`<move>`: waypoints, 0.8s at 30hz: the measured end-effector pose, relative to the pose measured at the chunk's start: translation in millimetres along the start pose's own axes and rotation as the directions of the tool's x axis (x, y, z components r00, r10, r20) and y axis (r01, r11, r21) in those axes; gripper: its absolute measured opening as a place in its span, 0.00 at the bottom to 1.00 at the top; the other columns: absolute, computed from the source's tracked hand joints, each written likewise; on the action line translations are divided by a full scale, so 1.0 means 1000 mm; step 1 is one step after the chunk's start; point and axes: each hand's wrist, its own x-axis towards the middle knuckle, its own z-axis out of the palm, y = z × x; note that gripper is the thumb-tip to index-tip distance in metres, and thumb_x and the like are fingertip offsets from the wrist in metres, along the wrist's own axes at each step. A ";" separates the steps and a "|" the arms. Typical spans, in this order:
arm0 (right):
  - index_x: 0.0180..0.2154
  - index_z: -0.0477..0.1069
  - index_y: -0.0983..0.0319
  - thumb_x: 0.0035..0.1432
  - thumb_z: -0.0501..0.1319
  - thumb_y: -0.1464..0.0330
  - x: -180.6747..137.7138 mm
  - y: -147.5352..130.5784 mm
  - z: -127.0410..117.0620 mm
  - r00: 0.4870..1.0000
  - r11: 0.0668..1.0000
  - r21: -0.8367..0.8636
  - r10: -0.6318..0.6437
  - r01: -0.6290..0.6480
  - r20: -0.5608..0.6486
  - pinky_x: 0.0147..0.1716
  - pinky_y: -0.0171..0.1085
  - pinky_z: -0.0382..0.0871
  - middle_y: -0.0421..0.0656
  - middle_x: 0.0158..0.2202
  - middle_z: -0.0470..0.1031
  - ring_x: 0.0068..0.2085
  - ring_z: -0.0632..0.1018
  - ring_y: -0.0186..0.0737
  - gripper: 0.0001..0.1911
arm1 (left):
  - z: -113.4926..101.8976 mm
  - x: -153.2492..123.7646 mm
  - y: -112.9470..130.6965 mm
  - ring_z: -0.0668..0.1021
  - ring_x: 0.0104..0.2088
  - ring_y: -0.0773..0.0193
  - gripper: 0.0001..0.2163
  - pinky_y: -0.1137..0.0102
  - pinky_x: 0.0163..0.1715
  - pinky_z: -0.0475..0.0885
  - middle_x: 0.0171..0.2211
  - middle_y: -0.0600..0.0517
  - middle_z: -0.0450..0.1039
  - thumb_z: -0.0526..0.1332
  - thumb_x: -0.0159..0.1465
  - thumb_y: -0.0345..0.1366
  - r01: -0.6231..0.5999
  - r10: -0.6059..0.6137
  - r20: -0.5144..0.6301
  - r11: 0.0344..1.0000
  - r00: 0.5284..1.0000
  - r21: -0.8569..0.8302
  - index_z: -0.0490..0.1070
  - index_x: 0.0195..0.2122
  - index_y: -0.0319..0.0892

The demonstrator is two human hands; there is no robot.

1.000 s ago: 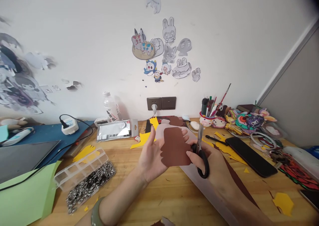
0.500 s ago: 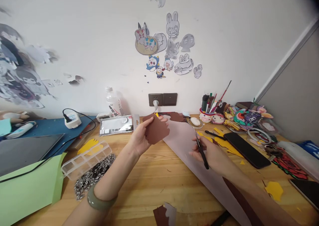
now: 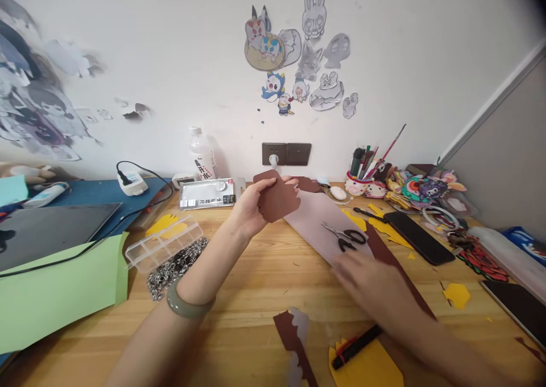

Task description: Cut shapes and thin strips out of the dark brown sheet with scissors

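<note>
Grip, left: your left hand [image 3: 251,209] is raised over the far side of the light wooden desk [image 3: 256,296]. It is pinched shut on the edge of the brown rounded paper cut-out [image 3: 279,196], thumb in front and fingers behind.
Grip, right: your right hand [image 3: 367,287] hovers low over the desk, palm down and blurred. It looks slack and empty, with the fingers loosely spread.
Cut-out: held in the air, tilted towards you, clear of the desk and just in front of the wall socket.
Scissors: the black-handled steel scissors [image 3: 346,238] lie nearly closed on the long pale pink sheet [image 3: 313,225], just beyond your right fingertips and not touched.
Nearby: a dark brown paper strip [image 3: 386,256] runs beside the sheet. A black and red pen [image 3: 356,347] rests on a yellow paper piece [image 3: 371,370] near your right forearm. A clear plastic compartment box [image 3: 164,242] sits by a heap of small metal rings [image 3: 174,267] under your left forearm.
Risk: the pinch sits on one thin edge, so squeezing could crease the cut-out. A low right hand could knock the scissors or drag the pink sheet. Your left forearm could scatter the rings if it drops.
</note>
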 end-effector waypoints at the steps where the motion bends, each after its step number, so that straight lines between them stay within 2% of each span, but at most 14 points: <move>1: 0.37 0.71 0.57 0.55 0.57 0.67 -0.009 -0.014 0.004 0.997 0.998 0.046 -0.050 0.047 0.066 0.35 0.41 0.66 0.44 0.38 0.74 0.37 0.74 0.44 0.07 | 0.000 0.000 0.000 0.75 0.39 0.57 0.09 0.66 0.41 0.69 0.37 0.43 0.74 0.54 0.56 0.29 -0.005 0.005 0.002 1.000 1.000 0.000 0.71 0.35 0.32; 2: 0.37 0.70 0.56 0.51 0.60 0.65 -0.017 -0.026 0.009 0.990 0.994 0.085 -0.085 0.075 0.115 0.35 0.41 0.67 0.43 0.38 0.74 0.37 0.74 0.45 0.09 | 0.001 -0.001 0.001 0.75 0.38 0.58 0.09 0.66 0.41 0.70 0.36 0.43 0.75 0.54 0.56 0.29 -0.009 0.009 0.004 1.000 1.000 -0.001 0.71 0.35 0.32; 4: 0.38 0.70 0.59 0.42 0.66 0.60 -0.028 -0.047 0.020 0.979 0.985 0.150 -0.108 0.082 0.172 0.34 0.43 0.67 0.45 0.39 0.73 0.39 0.73 0.50 0.19 | 0.000 -0.001 0.001 0.76 0.37 0.59 0.08 0.67 0.39 0.70 0.35 0.44 0.75 0.54 0.56 0.29 -0.016 0.016 0.011 1.000 1.000 -0.001 0.71 0.33 0.32; 6: 0.38 0.69 0.60 0.35 0.69 0.62 -0.033 -0.060 0.031 0.975 0.977 0.201 -0.107 0.067 0.193 0.34 0.44 0.67 0.45 0.38 0.72 0.39 0.72 0.50 0.24 | 0.000 -0.002 0.002 0.76 0.36 0.60 0.08 0.68 0.38 0.70 0.35 0.44 0.75 0.54 0.56 0.29 -0.027 0.027 0.019 1.000 0.999 -0.002 0.71 0.32 0.33; 7: 0.36 0.69 0.60 0.34 0.70 0.64 -0.033 -0.065 0.035 0.975 0.973 0.224 -0.105 0.059 0.198 0.33 0.44 0.67 0.44 0.37 0.72 0.38 0.72 0.50 0.23 | 0.000 -0.002 0.003 0.76 0.36 0.60 0.08 0.68 0.38 0.70 0.35 0.45 0.75 0.54 0.56 0.29 -0.035 0.035 0.022 0.999 0.999 -0.002 0.71 0.32 0.33; 11: 0.25 0.70 0.60 0.39 0.65 0.76 -0.029 -0.071 0.040 0.968 0.942 0.330 -0.134 0.058 0.211 0.26 0.34 0.66 0.38 0.29 0.74 0.32 0.74 0.41 0.08 | 0.003 -0.005 0.009 0.76 0.36 0.61 0.07 0.69 0.38 0.70 0.35 0.45 0.74 0.55 0.56 0.29 -0.067 0.067 0.024 0.998 0.997 0.002 0.70 0.32 0.34; 13: 0.22 0.70 0.59 0.43 0.60 0.80 -0.023 -0.066 0.031 0.968 0.921 0.386 -0.140 0.050 0.206 0.23 0.30 0.65 0.34 0.23 0.75 0.26 0.76 0.36 0.10 | 0.004 -0.008 0.012 0.76 0.36 0.60 0.07 0.68 0.39 0.70 0.35 0.45 0.74 0.55 0.56 0.29 -0.081 0.081 0.029 0.997 0.996 0.004 0.70 0.33 0.34; 15: 0.26 0.70 0.57 0.49 0.55 0.79 -0.013 -0.054 0.019 0.981 0.907 0.422 -0.091 0.011 0.170 0.22 0.29 0.67 0.33 0.21 0.75 0.22 0.76 0.34 0.11 | 0.004 -0.010 0.015 0.75 0.36 0.59 0.08 0.67 0.40 0.70 0.35 0.45 0.74 0.55 0.56 0.29 -0.089 0.089 0.036 0.996 0.995 0.004 0.70 0.35 0.34; 16: 0.33 0.70 0.58 0.53 0.52 0.77 -0.006 -0.046 0.014 0.991 0.904 0.428 -0.041 -0.018 0.128 0.24 0.31 0.69 0.34 0.21 0.76 0.22 0.76 0.34 0.11 | 0.004 -0.010 0.016 0.75 0.37 0.59 0.08 0.67 0.40 0.69 0.35 0.45 0.74 0.55 0.55 0.29 -0.091 0.091 0.038 0.996 0.995 0.003 0.70 0.35 0.34; 18: 0.45 0.65 0.60 0.56 0.49 0.75 0.010 -0.028 0.009 0.997 0.910 0.407 0.072 -0.073 0.016 0.34 0.41 0.70 0.43 0.34 0.78 0.32 0.78 0.42 0.16 | 0.004 -0.011 0.018 0.75 0.38 0.59 0.08 0.67 0.41 0.69 0.36 0.45 0.73 0.55 0.55 0.29 -0.097 0.097 0.042 0.995 0.994 -0.002 0.70 0.35 0.34; 19: 0.48 0.63 0.61 0.55 0.48 0.76 0.017 -0.020 0.011 0.994 0.915 0.395 0.105 -0.082 -0.037 0.41 0.47 0.66 0.48 0.44 0.74 0.42 0.75 0.47 0.19 | 0.004 -0.011 0.019 0.75 0.38 0.59 0.08 0.67 0.41 0.69 0.37 0.45 0.73 0.55 0.55 0.29 -0.099 0.099 0.044 0.995 0.994 -0.006 0.70 0.35 0.34; 20: 0.49 0.63 0.61 0.52 0.48 0.79 0.023 -0.014 0.016 0.994 0.918 0.391 0.097 -0.069 -0.054 0.47 0.51 0.61 0.49 0.50 0.70 0.49 0.70 0.48 0.22 | 0.004 -0.011 0.019 0.75 0.38 0.59 0.08 0.67 0.41 0.69 0.37 0.45 0.73 0.55 0.55 0.30 -0.101 0.101 0.047 0.995 0.994 -0.009 0.70 0.35 0.34; 22: 0.49 0.65 0.59 0.47 0.48 0.82 0.028 -0.012 0.032 1.000 0.913 0.408 0.005 0.002 -0.016 0.51 0.50 0.57 0.46 0.53 0.67 0.53 0.66 0.45 0.27 | 0.004 -0.012 0.020 0.75 0.37 0.59 0.08 0.67 0.42 0.68 0.36 0.45 0.73 0.55 0.55 0.29 -0.103 0.104 0.056 0.994 0.993 -0.017 0.69 0.34 0.34; 24: 0.51 0.64 0.58 0.47 0.48 0.83 0.024 -0.024 0.048 0.993 0.894 0.439 -0.112 0.085 0.036 0.54 0.49 0.55 0.44 0.56 0.63 0.56 0.62 0.43 0.30 | 0.004 -0.012 0.020 0.74 0.37 0.60 0.07 0.67 0.42 0.68 0.35 0.45 0.73 0.55 0.55 0.29 -0.104 0.105 0.063 0.994 0.992 -0.022 0.69 0.34 0.33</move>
